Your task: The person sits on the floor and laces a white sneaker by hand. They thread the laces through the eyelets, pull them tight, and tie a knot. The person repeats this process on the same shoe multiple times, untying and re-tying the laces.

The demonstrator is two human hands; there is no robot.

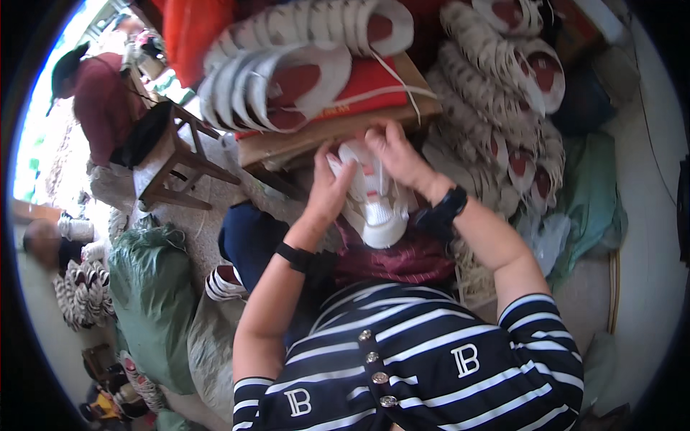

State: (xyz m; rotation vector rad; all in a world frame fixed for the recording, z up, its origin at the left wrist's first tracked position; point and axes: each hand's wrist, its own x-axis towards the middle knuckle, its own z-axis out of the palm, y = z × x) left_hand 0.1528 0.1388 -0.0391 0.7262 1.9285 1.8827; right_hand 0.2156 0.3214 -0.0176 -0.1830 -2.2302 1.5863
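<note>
A white shoe upper point(383, 214) is held over my lap, its rounded end toward my body. My left hand point(331, 183) grips its left side, thumb lying along the edge. My right hand point(404, 156) is closed at its far right edge, with the fingertips partly hidden. Just beyond my hands stands a low wooden table point(287, 146) with a red packet point(370, 90) on it. Nested white shoe uppers point(305, 61) lie there in rows, and a pale lace point(402, 80) trails over the table edge.
More nested shoe uppers point(496, 79) are heaped at the right, beside a green sack point(586, 208) and clear plastic point(543, 237). A large green sack point(151, 302) stands at the left. Farther off, a person in a dark red top point(104, 100) is near a wooden stool point(180, 169).
</note>
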